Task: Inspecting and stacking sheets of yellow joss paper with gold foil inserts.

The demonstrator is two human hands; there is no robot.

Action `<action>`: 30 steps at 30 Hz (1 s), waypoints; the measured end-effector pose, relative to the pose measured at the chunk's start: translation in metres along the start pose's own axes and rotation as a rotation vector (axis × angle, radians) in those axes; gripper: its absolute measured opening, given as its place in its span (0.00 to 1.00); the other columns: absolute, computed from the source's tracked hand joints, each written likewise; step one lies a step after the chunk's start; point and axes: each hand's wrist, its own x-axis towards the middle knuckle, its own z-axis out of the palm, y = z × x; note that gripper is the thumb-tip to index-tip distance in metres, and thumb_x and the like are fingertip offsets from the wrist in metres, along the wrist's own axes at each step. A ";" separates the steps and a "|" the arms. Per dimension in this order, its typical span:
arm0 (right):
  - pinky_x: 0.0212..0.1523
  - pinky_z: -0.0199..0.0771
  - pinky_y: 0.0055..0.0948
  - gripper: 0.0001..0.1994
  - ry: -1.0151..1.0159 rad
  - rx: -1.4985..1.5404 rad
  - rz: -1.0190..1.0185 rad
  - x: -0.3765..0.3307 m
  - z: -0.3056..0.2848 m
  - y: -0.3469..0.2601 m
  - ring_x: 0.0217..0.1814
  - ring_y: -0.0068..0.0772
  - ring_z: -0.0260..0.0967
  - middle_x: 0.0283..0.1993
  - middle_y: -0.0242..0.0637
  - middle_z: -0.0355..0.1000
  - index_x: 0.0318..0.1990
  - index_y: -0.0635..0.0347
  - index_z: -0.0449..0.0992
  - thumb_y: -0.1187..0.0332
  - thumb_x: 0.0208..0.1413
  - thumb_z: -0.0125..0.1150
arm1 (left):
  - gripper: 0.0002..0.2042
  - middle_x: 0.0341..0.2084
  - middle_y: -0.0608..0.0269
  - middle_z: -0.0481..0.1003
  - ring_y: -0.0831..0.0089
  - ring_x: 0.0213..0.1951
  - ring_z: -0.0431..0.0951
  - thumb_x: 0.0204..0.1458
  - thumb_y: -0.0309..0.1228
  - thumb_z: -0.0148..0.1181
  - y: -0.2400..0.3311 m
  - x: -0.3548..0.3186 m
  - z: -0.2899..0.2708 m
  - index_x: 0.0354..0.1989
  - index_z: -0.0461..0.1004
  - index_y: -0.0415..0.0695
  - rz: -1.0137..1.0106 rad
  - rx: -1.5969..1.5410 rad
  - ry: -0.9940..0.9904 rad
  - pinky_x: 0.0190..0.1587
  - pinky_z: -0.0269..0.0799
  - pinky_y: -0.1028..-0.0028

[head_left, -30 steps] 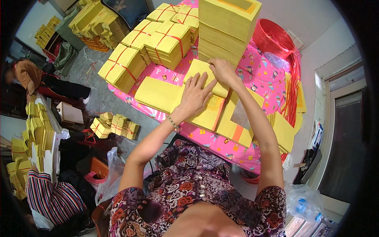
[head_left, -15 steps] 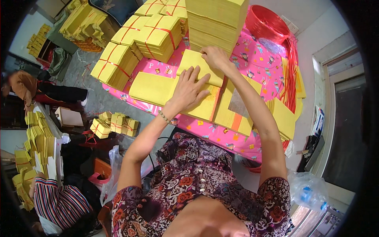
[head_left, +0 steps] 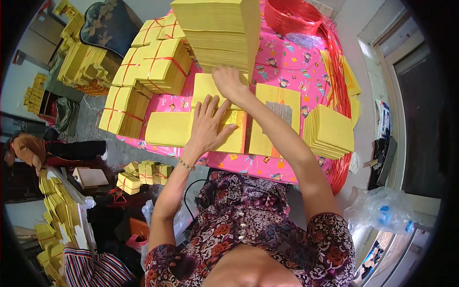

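Near: the left hand lies flat, fingers spread, pressing a low stack of yellow paper sheets on the pink printed tablecloth; it grips nothing. Beyond it, the right hand rests on the sheets at the foot of the tall yellow paper pile; whether its fingers pinch any sheets cannot be told. Far: red-tied bundles and a coil of red string. The step appears to be portioning sheets; the next move likely calls for squaring the stack's edges.

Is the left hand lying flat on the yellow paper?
Yes, the left hand lies palm down, fingers spread, on the yellow paper.
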 end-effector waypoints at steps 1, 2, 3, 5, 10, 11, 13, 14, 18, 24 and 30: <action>0.47 0.76 0.49 0.09 0.022 -0.015 -0.005 -0.001 0.001 -0.001 0.50 0.53 0.76 0.45 0.50 0.76 0.41 0.65 0.77 0.74 0.55 0.54 | 0.34 0.67 0.43 0.58 0.41 0.71 0.51 0.58 0.56 0.55 0.000 -0.001 -0.001 0.69 0.62 0.50 -0.007 0.004 0.001 0.71 0.42 0.44; 0.47 0.76 0.49 0.10 0.042 -0.002 -0.008 -0.001 0.001 0.000 0.48 0.53 0.76 0.45 0.49 0.75 0.43 0.66 0.76 0.74 0.54 0.55 | 0.34 0.68 0.43 0.57 0.41 0.71 0.51 0.58 0.56 0.55 0.002 -0.002 -0.002 0.69 0.63 0.51 -0.010 -0.007 -0.001 0.71 0.43 0.44; 0.47 0.76 0.49 0.10 0.043 0.002 -0.002 -0.001 0.001 0.001 0.48 0.53 0.76 0.45 0.49 0.75 0.43 0.66 0.76 0.74 0.54 0.55 | 0.34 0.68 0.43 0.57 0.41 0.71 0.51 0.58 0.56 0.55 0.001 -0.001 -0.002 0.69 0.63 0.51 -0.005 -0.005 -0.006 0.71 0.43 0.44; 0.47 0.76 0.49 0.11 0.042 0.026 -0.015 0.000 0.000 0.004 0.48 0.54 0.76 0.45 0.50 0.75 0.44 0.65 0.76 0.75 0.54 0.55 | 0.34 0.67 0.40 0.58 0.39 0.69 0.53 0.58 0.56 0.55 0.000 0.000 0.000 0.69 0.63 0.52 0.019 0.001 0.027 0.71 0.44 0.44; 0.48 0.75 0.50 0.11 0.053 0.080 -0.022 0.002 0.003 0.006 0.49 0.54 0.75 0.46 0.50 0.75 0.43 0.65 0.76 0.77 0.53 0.54 | 0.32 0.64 0.41 0.61 0.40 0.68 0.54 0.57 0.54 0.58 -0.002 -0.003 -0.001 0.68 0.65 0.53 -0.002 -0.042 0.051 0.70 0.46 0.44; 0.49 0.75 0.51 0.11 0.050 0.098 -0.030 0.002 0.004 0.007 0.50 0.54 0.75 0.46 0.50 0.75 0.43 0.65 0.77 0.78 0.53 0.53 | 0.32 0.64 0.43 0.62 0.40 0.68 0.54 0.56 0.53 0.59 -0.003 -0.005 -0.001 0.68 0.66 0.53 -0.009 -0.064 0.057 0.70 0.47 0.44; 0.48 0.75 0.51 0.11 0.031 0.096 -0.049 0.000 0.002 0.013 0.50 0.54 0.75 0.45 0.51 0.75 0.43 0.65 0.77 0.78 0.53 0.53 | 0.32 0.63 0.43 0.62 0.38 0.67 0.54 0.56 0.53 0.58 -0.002 -0.004 0.001 0.68 0.66 0.54 -0.006 -0.049 0.064 0.69 0.47 0.43; 0.48 0.75 0.51 0.11 0.016 0.089 -0.060 0.000 0.002 0.015 0.50 0.55 0.75 0.45 0.51 0.75 0.43 0.65 0.77 0.78 0.53 0.52 | 0.32 0.62 0.43 0.63 0.37 0.66 0.55 0.57 0.54 0.58 -0.002 -0.003 0.001 0.67 0.66 0.54 0.009 -0.036 0.071 0.69 0.48 0.43; 0.48 0.74 0.51 0.10 0.040 0.092 -0.062 0.000 0.004 0.018 0.50 0.58 0.74 0.44 0.53 0.75 0.41 0.66 0.76 0.78 0.54 0.51 | 0.34 0.63 0.42 0.63 0.33 0.69 0.51 0.57 0.60 0.51 0.004 -0.006 -0.001 0.67 0.66 0.51 -0.032 0.028 0.065 0.70 0.42 0.40; 0.48 0.74 0.50 0.08 -0.015 0.097 -0.058 0.001 -0.003 0.016 0.50 0.57 0.73 0.46 0.51 0.74 0.42 0.66 0.76 0.75 0.58 0.53 | 0.35 0.66 0.48 0.63 0.28 0.68 0.49 0.57 0.61 0.51 0.001 -0.012 -0.003 0.65 0.68 0.48 -0.079 0.056 0.074 0.70 0.41 0.39; 0.51 0.74 0.49 0.14 0.269 0.299 -0.253 -0.027 -0.010 0.030 0.52 0.56 0.72 0.50 0.47 0.73 0.54 0.59 0.75 0.70 0.63 0.53 | 0.34 0.67 0.55 0.63 0.33 0.69 0.51 0.57 0.61 0.51 0.000 -0.008 -0.005 0.67 0.66 0.52 -0.086 0.082 0.033 0.71 0.41 0.43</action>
